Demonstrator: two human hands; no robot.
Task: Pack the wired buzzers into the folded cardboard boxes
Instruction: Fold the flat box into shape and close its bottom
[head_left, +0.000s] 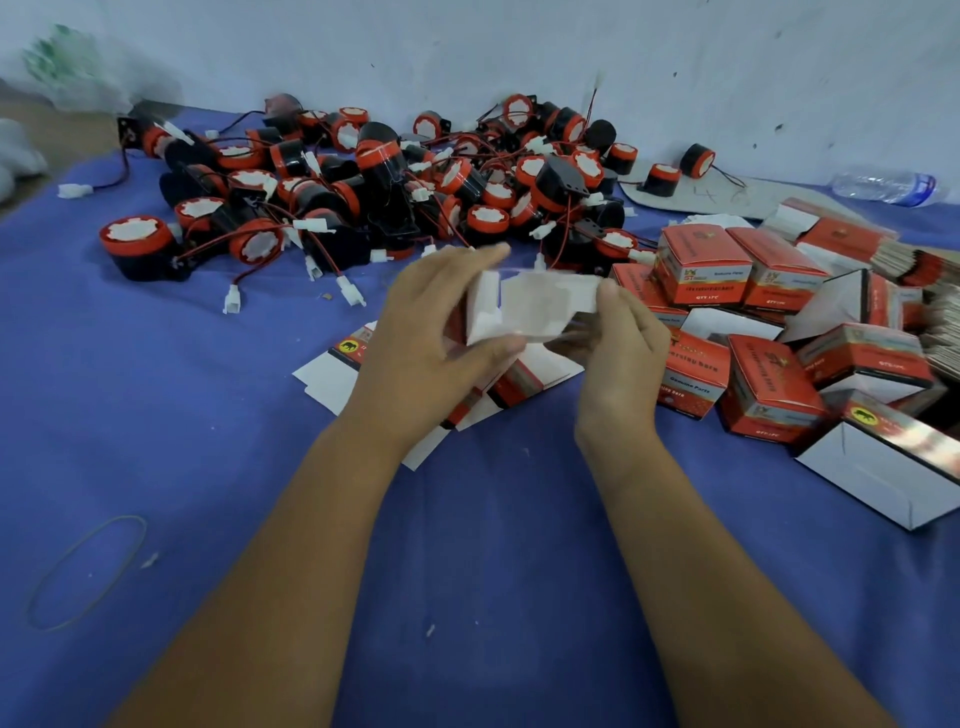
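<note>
We hold a cardboard box (524, 312) up off the blue cloth (218, 415) between both hands, white inner side toward us, and it looks as if we are still shaping it rather than filling it; motion blur hides just which flap is being worked. Our left hand (431, 332) curls round its left end, fingers over the top and thumb underneath, while our right hand (618, 343) pinches the right edge, so each hand grips the same box and can brace it against the other. We see no buzzer inside it. The wired buzzers (363, 187) lie in a tangled heap at the far side of the cloth, within reach just beyond the box, their red and black leads and white plugs crossing one another, so we judge that lifting one out may drag its neighbours. Flat, unfolded boxes (332, 369) rest directly beneath our hands, handy for the next fold. Closed boxes (727, 270) sit piled to our right, beside several open-ended ones (883, 473), keeping that stock apart from the loose parts.
</note>
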